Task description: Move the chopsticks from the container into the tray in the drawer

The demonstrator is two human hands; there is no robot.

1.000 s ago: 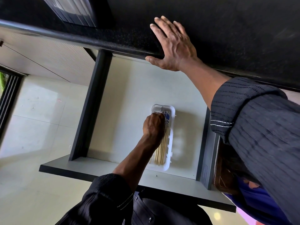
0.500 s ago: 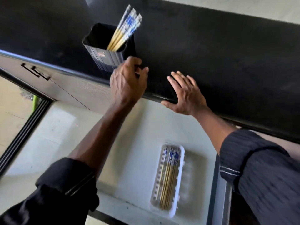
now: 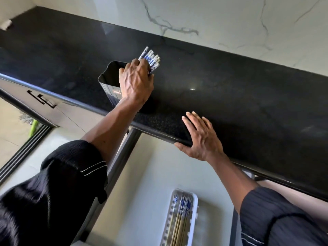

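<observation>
**Left hand at container, right hand braced on counter edge**

Black speckled countertop (image 3: 221, 89) runs diagonally across the view, backed by a pale marble-veined wall (image 3: 230, 20). Below its front edge an open drawer (image 3: 159, 183) shows a light interior floor.

A dark rectangular container (image 3: 108, 82) stands upright on the countertop, close to the front edge. A bundle of chopsticks (image 3: 150, 59) with blue-and-white patterned ends projects from the container's top, leaning toward the wall.

The left hand (image 3: 135, 82) reaches over the container's mouth. Its fingers are curled around the bundle just below the patterned ends, in contact with the chopsticks. How firm the grasp is cannot be determined, since the back of the hand hides the fingertips.

The right hand (image 3: 200, 139) lies flat on the countertop at the front edge, fingers extended and spread, thumb hooked under the edge. It grasps no object.

A white slotted tray (image 3: 194, 201) rests on the drawer floor, near the bottom of the view. A second set of chopsticks in the tray (image 3: 182, 215) lies lengthwise, side by side, patterned ends pointing toward the countertop.

Both forearms emerge from dark striped sleeves (image 3: 71, 174).
</observation>
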